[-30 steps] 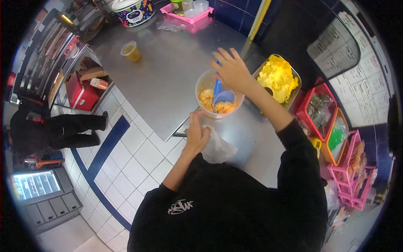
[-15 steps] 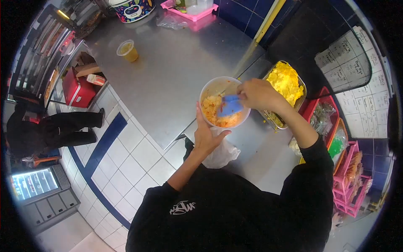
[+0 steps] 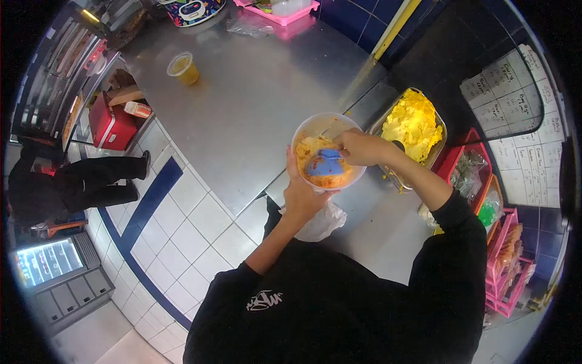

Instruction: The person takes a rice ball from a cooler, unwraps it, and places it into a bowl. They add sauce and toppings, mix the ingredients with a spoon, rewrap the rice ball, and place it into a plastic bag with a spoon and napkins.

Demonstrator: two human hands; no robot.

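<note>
Right hand [image 3: 362, 147] fingers curled shut on the blue scoop [image 3: 324, 162] – blade down in the orange-yellow mix, handle hidden in the fist, grip looks set for stirring or scraping. Left hand [image 3: 302, 195] cups the near wall of the tub [image 3: 315, 124], fingers wrapped partly round it, likely to stop it sliding on the steel counter [image 3: 254, 91]. Tub sits at the counter's near edge, just beside the tray [image 3: 439, 124] of yellow food. Right forearm comes in from the right, wrist bent over the rim; left forearm rises straight from below. White bag [image 3: 321, 221] under the left wrist – cup [image 3: 183, 67] well apart.
</note>
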